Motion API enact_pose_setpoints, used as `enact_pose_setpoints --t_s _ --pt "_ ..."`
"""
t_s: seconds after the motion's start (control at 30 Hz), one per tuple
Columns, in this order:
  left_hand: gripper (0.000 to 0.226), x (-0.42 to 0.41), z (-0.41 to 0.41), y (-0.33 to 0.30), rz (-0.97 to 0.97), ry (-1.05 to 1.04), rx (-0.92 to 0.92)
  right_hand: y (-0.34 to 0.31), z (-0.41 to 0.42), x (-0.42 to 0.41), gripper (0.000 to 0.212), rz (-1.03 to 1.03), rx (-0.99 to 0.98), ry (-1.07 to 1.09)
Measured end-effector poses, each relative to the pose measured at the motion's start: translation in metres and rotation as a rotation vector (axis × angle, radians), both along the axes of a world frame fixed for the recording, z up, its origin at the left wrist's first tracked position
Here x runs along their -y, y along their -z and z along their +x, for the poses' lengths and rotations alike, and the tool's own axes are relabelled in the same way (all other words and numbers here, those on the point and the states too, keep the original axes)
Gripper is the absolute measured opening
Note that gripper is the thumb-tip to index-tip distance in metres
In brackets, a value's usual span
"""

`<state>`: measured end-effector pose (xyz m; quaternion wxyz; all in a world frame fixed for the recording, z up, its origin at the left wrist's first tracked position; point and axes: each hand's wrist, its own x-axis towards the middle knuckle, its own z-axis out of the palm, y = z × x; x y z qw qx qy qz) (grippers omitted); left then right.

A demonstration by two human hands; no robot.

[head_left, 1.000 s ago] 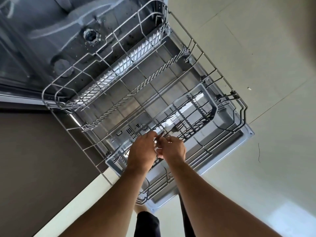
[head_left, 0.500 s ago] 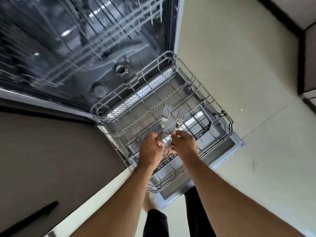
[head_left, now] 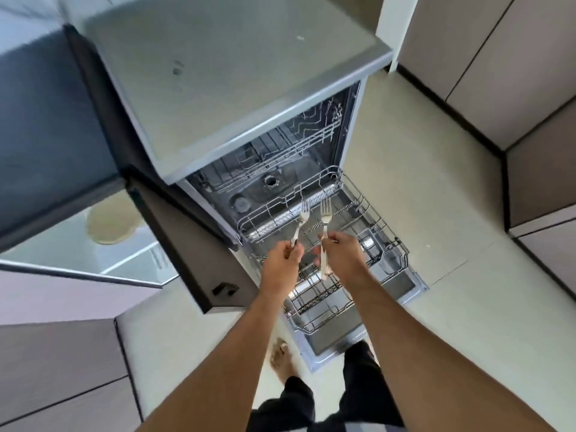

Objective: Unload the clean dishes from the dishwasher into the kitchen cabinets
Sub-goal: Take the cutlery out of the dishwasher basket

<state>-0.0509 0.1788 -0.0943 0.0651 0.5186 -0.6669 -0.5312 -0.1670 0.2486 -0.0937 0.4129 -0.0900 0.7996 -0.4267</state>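
- Pale kitchen floor point(head_left: 420, 213) and the pulled-out lower rack point(head_left: 367, 232) lie beneath both grips.
- Left hand point(head_left: 282, 260) clenches one fork point(head_left: 301, 218); right hand point(head_left: 341, 257) another fork point(head_left: 325, 226), tines above the fists.
- Rack looks empty, perhaps; best carry both forks tines-up, apart.

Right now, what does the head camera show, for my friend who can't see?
Each hand holds a fork upright: left hand with one fork, right hand with another fork. Below them the dishwasher stands open, its lower rack pulled out.
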Motion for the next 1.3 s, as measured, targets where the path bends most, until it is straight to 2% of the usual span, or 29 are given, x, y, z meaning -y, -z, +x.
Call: enact_pose_setpoints --t_s 0.07,0.3,0.57,0.7,0.87,0.97,1.07,1.3 --pt "0.025 0.000 0.012 -0.017 0.029 -0.038 -0.056 -0.022 0.015 -0.003 0.014 -0.009 -0.025 -0.021" --pt "0.030 -0.008 0.048 -0.054 0.355 -0.239 -0.320 -0.061 0.045 -0.027 0.016 -0.080 -0.062 -0.045" --pt "0.018 -0.045 0.082 -0.074 0.386 -0.237 -0.414 -0.086 0.072 -0.058 0.012 -0.153 0.020 -0.040" --pt "0.017 -0.068 0.096 -0.077 0.442 -0.357 -0.505 -0.083 0.084 -0.069 0.017 -0.101 -0.083 -0.129" --pt "0.017 -0.111 0.131 -0.076 0.407 -0.472 -0.496 -0.075 0.118 -0.091 0.010 -0.124 -0.133 -0.283" --pt "0.017 -0.132 0.162 -0.070 0.319 -0.536 -0.467 -0.064 0.148 -0.104 0.005 -0.136 -0.122 -0.357" --pt "0.015 -0.147 0.203 -0.071 0.221 -0.633 -0.419 -0.057 0.183 -0.113 0.015 -0.136 -0.102 -0.446" --pt "0.017 -0.135 0.284 -0.072 0.181 -0.775 -0.453 -0.071 0.248 -0.088 0.021 -0.179 -0.018 -0.530"
